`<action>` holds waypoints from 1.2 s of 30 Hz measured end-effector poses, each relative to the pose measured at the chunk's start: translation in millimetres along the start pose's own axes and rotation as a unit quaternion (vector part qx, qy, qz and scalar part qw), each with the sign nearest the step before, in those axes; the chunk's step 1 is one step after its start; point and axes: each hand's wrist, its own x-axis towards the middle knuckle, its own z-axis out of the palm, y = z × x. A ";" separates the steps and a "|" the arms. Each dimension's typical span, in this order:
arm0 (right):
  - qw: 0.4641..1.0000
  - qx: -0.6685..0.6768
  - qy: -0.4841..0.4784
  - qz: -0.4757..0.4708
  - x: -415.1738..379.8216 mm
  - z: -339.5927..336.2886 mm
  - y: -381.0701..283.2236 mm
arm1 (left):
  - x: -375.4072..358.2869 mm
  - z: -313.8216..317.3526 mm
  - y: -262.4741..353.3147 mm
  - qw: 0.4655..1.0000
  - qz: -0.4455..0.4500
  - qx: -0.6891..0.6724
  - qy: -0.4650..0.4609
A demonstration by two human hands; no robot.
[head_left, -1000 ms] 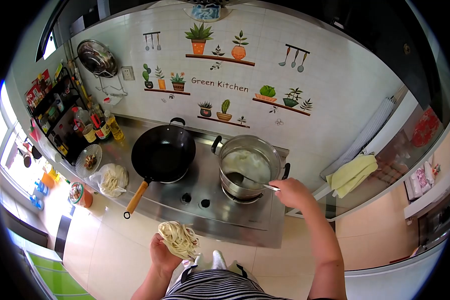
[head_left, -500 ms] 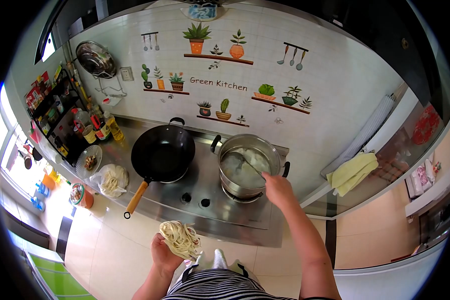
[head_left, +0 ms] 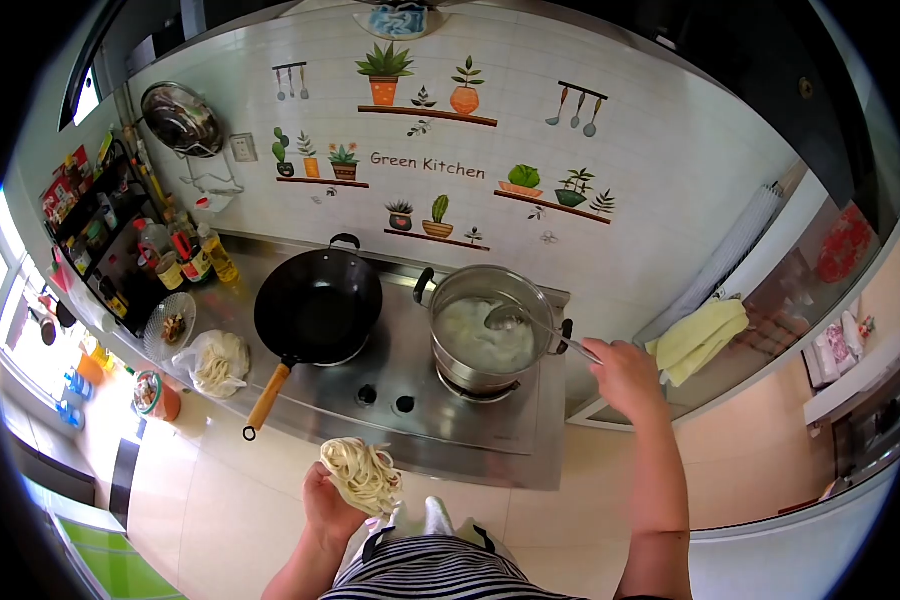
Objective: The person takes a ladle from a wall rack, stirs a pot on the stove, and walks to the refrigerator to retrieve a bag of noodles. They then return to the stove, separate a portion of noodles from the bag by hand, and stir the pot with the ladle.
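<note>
A bundle of pale noodles [head_left: 362, 476] rests in my left hand [head_left: 328, 502], its fingers closed round one side, in front of the stove's edge. My right hand [head_left: 625, 376] grips the handle of a metal ladle [head_left: 510, 318] to the right of the pot. The ladle's bowl is over the cloudy, whitish contents of the steel pot [head_left: 448, 352], and its shaft crosses the right rim. That pot stands on the right burner. On the left burner sits a black wok [head_left: 318, 305] with a wooden handle pointing toward me; nothing shows inside it.
Left of the wok lie a plastic bag of noodles [head_left: 215, 365] and a glass dish of food [head_left: 173, 325]. Sauce and oil bottles [head_left: 215, 255] stand behind them beside a black rack [head_left: 98, 225]. A yellow cloth [head_left: 702, 340] hangs at the right.
My right hand has moved right and slightly up with the ladle, whose bowl has shifted right and now shows more. My left hand holds the noodles in nearly the same place.
</note>
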 end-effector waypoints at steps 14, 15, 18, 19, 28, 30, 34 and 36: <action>0.996 0.073 0.042 0.027 -43.3 6.1 4.9 | 3.0 2.4 0.6 1.000 -0.015 -0.010 -0.007; 0.996 0.074 0.043 0.028 -46.1 10.6 4.7 | 3.6 1.6 0.8 1.000 -0.019 -0.007 -0.007; 0.995 0.070 0.066 0.030 -56.5 24.4 0.6 | 4.5 0.9 1.4 1.000 -0.026 -0.004 -0.008; 0.992 0.088 0.081 0.034 -60.4 29.9 0.3 | 4.7 0.5 0.9 1.000 -0.027 -0.007 -0.010; 0.851 0.468 0.126 0.201 -88.9 76.0 5.4 | 3.2 1.4 -3.5 1.000 -0.027 -0.004 -0.015; 0.758 0.580 0.092 0.283 -94.6 76.0 4.4 | 2.6 1.5 -4.9 1.000 -0.026 -0.002 -0.008; 0.673 0.658 0.152 0.302 -105.5 94.6 8.6 | 3.6 -1.5 -7.4 1.000 -0.020 0.002 0.002; 0.652 0.666 0.169 0.319 -110.3 109.7 11.8 | 3.2 -0.9 -8.5 1.000 -0.022 0.003 0.009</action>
